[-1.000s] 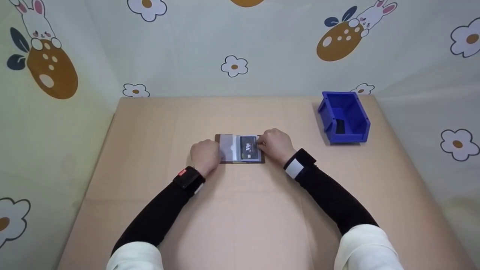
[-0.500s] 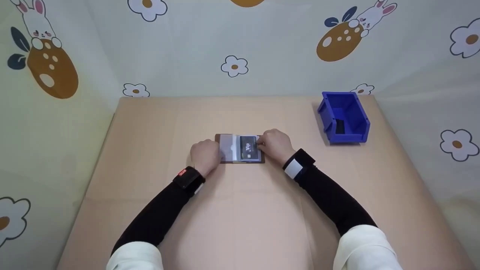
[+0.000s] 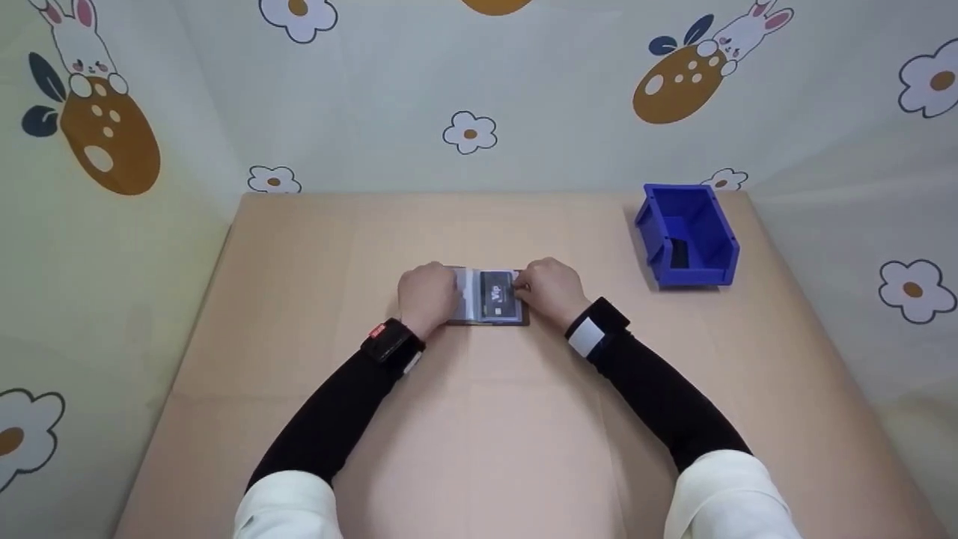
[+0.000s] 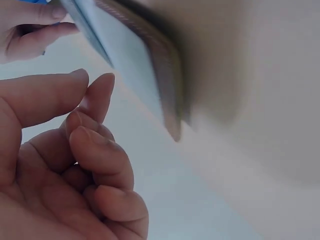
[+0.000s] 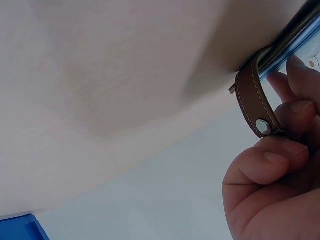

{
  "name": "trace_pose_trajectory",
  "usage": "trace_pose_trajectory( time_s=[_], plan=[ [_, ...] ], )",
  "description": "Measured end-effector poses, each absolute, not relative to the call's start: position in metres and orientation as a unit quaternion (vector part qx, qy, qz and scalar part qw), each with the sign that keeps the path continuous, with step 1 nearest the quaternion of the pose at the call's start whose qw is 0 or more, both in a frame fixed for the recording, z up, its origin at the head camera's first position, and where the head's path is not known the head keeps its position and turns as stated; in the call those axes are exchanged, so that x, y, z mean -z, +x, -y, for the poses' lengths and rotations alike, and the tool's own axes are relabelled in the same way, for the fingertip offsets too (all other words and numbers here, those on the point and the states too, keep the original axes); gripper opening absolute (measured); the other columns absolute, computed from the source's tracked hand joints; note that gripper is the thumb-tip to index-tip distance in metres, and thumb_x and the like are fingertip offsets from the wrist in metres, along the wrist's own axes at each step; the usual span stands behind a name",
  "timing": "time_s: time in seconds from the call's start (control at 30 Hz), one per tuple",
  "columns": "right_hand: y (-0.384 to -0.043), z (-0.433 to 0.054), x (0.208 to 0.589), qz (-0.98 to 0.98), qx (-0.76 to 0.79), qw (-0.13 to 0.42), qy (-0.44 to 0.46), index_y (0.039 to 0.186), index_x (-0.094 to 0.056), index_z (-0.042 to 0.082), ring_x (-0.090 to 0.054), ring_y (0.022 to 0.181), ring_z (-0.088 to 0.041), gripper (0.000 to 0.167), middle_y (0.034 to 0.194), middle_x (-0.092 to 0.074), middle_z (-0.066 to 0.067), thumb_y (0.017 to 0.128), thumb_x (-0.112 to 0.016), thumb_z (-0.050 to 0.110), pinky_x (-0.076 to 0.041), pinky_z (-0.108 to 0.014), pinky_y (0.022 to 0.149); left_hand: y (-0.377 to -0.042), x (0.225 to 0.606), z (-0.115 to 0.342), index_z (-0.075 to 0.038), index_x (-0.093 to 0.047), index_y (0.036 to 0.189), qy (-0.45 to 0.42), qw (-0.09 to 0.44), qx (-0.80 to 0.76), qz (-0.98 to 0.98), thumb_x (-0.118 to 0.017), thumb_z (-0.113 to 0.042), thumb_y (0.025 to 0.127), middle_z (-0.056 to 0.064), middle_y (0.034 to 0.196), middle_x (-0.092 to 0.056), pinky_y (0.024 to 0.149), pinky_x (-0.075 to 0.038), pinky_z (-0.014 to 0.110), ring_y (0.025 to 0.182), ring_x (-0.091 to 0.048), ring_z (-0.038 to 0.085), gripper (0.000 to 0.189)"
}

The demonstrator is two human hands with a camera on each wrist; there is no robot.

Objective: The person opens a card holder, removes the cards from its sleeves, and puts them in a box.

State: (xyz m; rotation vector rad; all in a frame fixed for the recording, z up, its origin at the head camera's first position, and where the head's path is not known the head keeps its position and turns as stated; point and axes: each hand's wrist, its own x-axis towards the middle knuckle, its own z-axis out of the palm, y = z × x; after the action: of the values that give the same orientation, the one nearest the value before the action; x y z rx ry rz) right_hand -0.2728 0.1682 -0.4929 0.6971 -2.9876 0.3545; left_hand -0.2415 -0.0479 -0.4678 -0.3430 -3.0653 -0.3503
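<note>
An open card holder (image 3: pixel 469 303) lies on the table between my hands, with clear sleeves and a brown cover. A dark card marked "Vip" (image 3: pixel 495 294) shows in its right-hand sleeve. My left hand (image 3: pixel 429 296) is over the holder's left side. In the left wrist view its fingers are loosely curled, with nothing between them, a little apart from the brown cover (image 4: pixel 167 85). My right hand (image 3: pixel 554 288) pinches the holder's right edge. A brown strap with a metal snap (image 5: pixel 254 97) loops out beside the right fingers in the right wrist view.
At the back right of the table (image 3: pixel 314 247) stands a blue plastic bin (image 3: pixel 692 275) with a small black patch inside. Pale walls with printed flowers and rabbits (image 3: pixel 359 97) close in the back and both sides.
My left hand has moved right, from the holder's left edge to over its left sleeve, covering more of it. The right hand and the holder have stayed in place.
</note>
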Motion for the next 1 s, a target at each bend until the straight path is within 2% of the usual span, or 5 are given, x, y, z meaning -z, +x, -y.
trace_pose_trajectory(
  time_s=[0.17, 0.33, 0.5, 0.83, 1.0],
  plan=[
    [-0.272, -0.168, 0.493, 0.968, -0.112, 0.027, 0.223, 0.097, -0.08, 0.013, -0.065, 0.089, -0.025, 0.013, 0.091, -0.073, -0.007, 0.086, -0.077, 0.018, -0.052, -0.041, 0.076, -0.245, 0.467, 0.032, -0.003, -0.073, 0.082, -0.121, 0.012, 0.127, 0.984, -0.065, -0.016, 0.088, 0.01, 0.079, -0.066, 0.066, -0.052, 0.044, 0.073, -0.063, 0.027, 0.016],
    [-0.271, -0.167, 0.492, 0.967, -0.109, 0.034, 0.227, 0.096, -0.081, 0.014, -0.064, 0.085, -0.025, 0.013, 0.086, -0.07, -0.006, 0.086, -0.077, 0.02, -0.052, -0.041, 0.072, -0.247, 0.472, 0.023, -0.004, -0.075, 0.092, -0.113, -0.006, 0.109, 0.988, -0.065, -0.018, 0.089, 0.013, 0.09, -0.07, 0.076, -0.051, 0.048, 0.086, -0.066, 0.031, 0.017],
    [-0.27, -0.167, 0.491, 0.968, -0.103, 0.036, 0.226, 0.095, -0.081, 0.015, -0.062, 0.081, -0.025, 0.011, 0.083, -0.067, -0.005, 0.086, -0.076, 0.02, -0.051, -0.041, 0.069, -0.247, 0.475, 0.02, -0.005, -0.074, 0.09, -0.102, -0.021, 0.11, 0.988, -0.067, -0.018, 0.087, 0.012, 0.093, -0.071, 0.079, -0.051, 0.047, 0.089, -0.066, 0.029, 0.015],
    [-0.269, -0.166, 0.491, 0.966, -0.103, 0.042, 0.232, 0.093, -0.081, 0.014, -0.063, 0.081, -0.025, 0.009, 0.084, -0.069, -0.006, 0.085, -0.077, 0.017, -0.051, -0.04, 0.07, -0.25, 0.482, 0.014, -0.004, -0.073, 0.093, -0.068, -0.06, 0.14, 0.986, -0.067, -0.02, 0.085, 0.012, 0.1, -0.071, 0.082, -0.048, 0.047, 0.092, -0.065, 0.029, 0.019],
    [-0.268, -0.167, 0.492, 0.966, -0.102, 0.044, 0.235, 0.091, -0.081, 0.014, -0.063, 0.081, -0.026, 0.008, 0.083, -0.069, -0.007, 0.085, -0.077, 0.016, -0.051, -0.041, 0.07, -0.252, 0.486, 0.015, -0.005, -0.071, 0.089, -0.055, -0.079, 0.166, 0.981, -0.068, -0.024, 0.086, 0.011, 0.102, -0.071, 0.084, -0.048, 0.047, 0.092, -0.065, 0.028, 0.02]
  ],
)
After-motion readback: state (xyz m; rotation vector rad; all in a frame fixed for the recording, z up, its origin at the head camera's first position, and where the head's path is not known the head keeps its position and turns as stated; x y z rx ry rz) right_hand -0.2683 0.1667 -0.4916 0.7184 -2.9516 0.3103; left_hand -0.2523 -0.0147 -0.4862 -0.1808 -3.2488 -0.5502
